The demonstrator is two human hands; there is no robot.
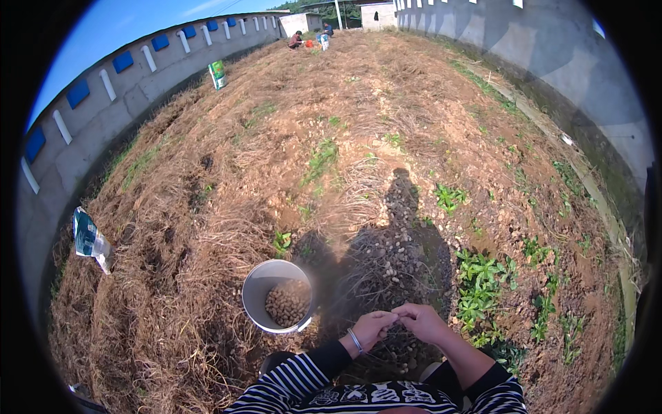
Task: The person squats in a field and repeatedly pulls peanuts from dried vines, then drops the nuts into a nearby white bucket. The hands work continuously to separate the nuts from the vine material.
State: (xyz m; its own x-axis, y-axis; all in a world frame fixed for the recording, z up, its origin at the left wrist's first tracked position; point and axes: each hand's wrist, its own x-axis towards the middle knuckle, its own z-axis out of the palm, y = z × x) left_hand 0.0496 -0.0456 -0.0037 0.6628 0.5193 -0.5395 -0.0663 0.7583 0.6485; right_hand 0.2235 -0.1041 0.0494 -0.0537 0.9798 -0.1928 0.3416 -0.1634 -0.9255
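Note:
My left hand (373, 330), with a silver bracelet at the wrist, meets my right hand (420, 322) low in the view, right of centre. Their fingertips come together at something too small to make out. To the left of them a white plastic bucket (254, 295) stands on the ground, part filled with peanuts in their shells (287, 304). Dry pulled peanut plants (362, 269) lie just beyond my hands in my shadow, with loose peanuts (391, 269) scattered among them.
Dry plant heaps (170, 310) cover the left side; green weeds (478, 284) grow at right. A crumpled sack (92, 240) lies at far left, a green sack (217, 75) farther off. Two people crouch in the distance near a red bucket (309, 44). Walls flank the plot.

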